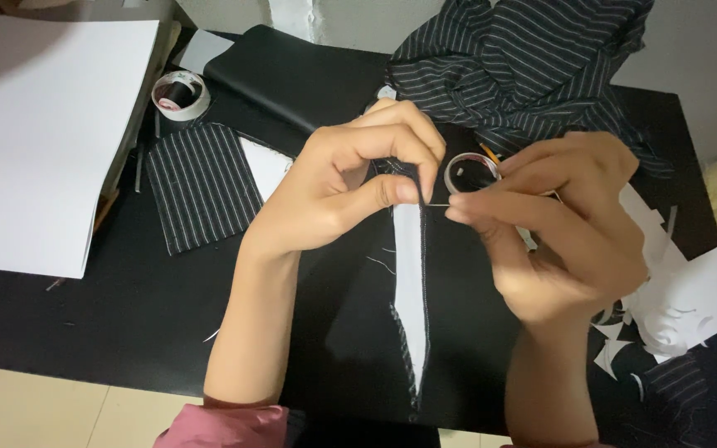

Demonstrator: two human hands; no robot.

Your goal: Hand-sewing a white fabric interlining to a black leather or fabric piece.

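2 bare hands work close together over a black table (85, 315). Left hand (342, 187) curled, thumb and forefinger pinching the top end of a long narrow white strip (409, 282) that runs down the table toward the person and tapers to a point; dark stitched fabric edges it on the right side. Right hand (566, 224) holds a small clear roll of tape (470, 174) against its fingers, thumb and forefinger pressed together just at the strip's top, touching or nearly touching the left thumb; whether a tape end sits between them is too small to tell. Judged step: fixing or taping the upper end of the strip, with both pinches meeting at 1 spot. Next move would call for a steady left-hand hold while the right draws the roll away in line with the strip, keeping it flat. Nearby: striped fabric patch (201, 187) left of the hands, larger white tape roll (181, 93) beyond it, big white sheet (43, 124) at far left, heaped striped cloth (524, 66) above, white paper scraps (674, 299) at right.
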